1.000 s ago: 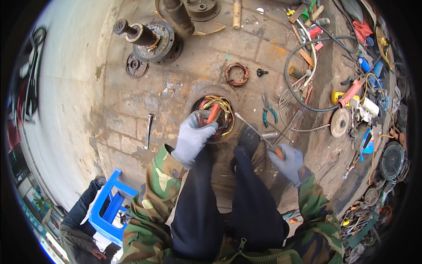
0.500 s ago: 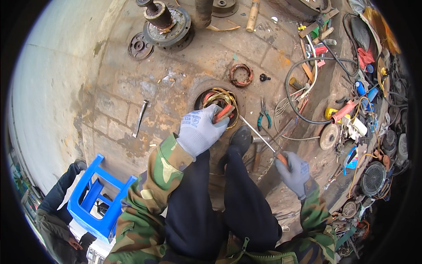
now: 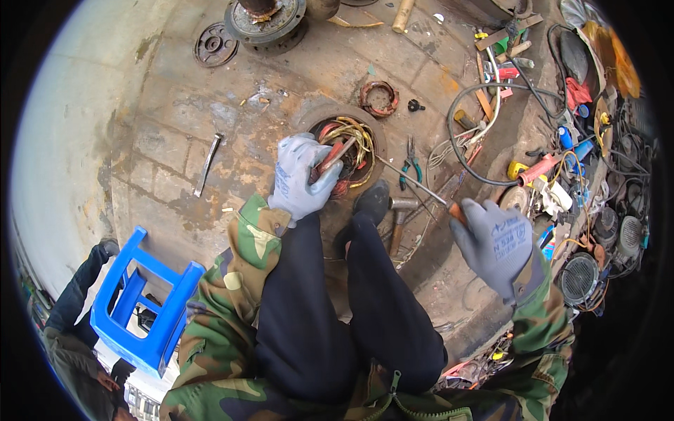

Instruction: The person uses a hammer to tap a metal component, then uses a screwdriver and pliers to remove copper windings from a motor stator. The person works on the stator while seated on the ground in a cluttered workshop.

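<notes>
My left hand [image 3: 298, 175], in a pale grey glove, grips a reddish bar-shaped piece [image 3: 335, 156] at the left side of a round metal housing [image 3: 307, 119] that holds yellowish wire bundles [image 3: 354, 135] and red parts. My right hand [image 3: 491, 242], gloved alike, holds the orange handle of a long thin screwdriver [image 3: 418, 184], whose shaft reaches toward the housing's right side. Beside that shaft lie pliers with teal handles [image 3: 414, 175]. A hammer [image 3: 397, 226] rests near my dark shoe [image 3: 368, 203]. A reddish ring [image 3: 379, 98] and a small black part [image 3: 414, 105] sit just beyond the housing.
A flanged metal part [image 3: 263, 24], a disc [image 3: 214, 44] and a metal strip [image 3: 208, 165] lie on the worn paving. At lower left stand a blue stool [image 3: 144, 340] and another person's leg [image 3: 81, 281]. Cables [image 3: 456, 151], tools and scrap crowd the right.
My right hand has moved right and, since half a second ago, upward with the screwdriver. My left hand has shifted slightly up and left, still gripping the reddish piece. The whole view has shifted.
</notes>
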